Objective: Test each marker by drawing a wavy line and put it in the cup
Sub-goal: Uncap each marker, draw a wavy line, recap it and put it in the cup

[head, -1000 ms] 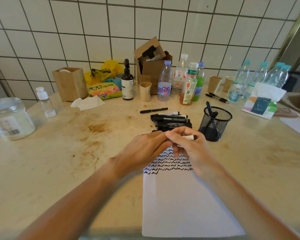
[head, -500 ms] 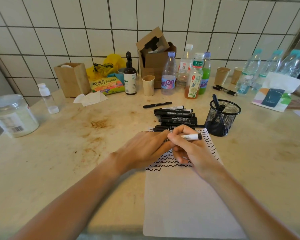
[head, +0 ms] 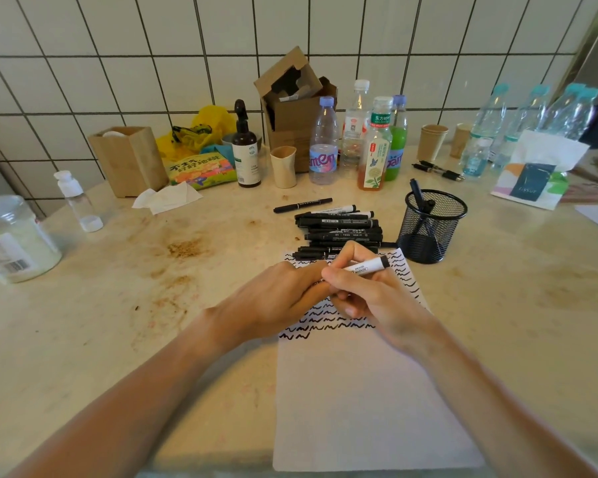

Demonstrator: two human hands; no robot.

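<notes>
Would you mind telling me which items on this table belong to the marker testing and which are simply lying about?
Part of the job: white marker held by the right hand with the left hand at its end; pile of black markers; paper with wavy lines; mesh cup.

Lying about: bottles; cardboard box; paper cups; tissue; plastic jar.

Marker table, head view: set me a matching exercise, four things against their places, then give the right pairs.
Things:
1. white marker
2. mesh cup
3. pile of black markers
4. crumpled tissue

Places:
A. on the table just beyond the paper
B. in the right hand, over the wavy lines
C. in front of the wooden box, at the left
D. right of the pile, with markers standing in it

Pairs: 1-B, 2-D, 3-A, 4-C
</notes>
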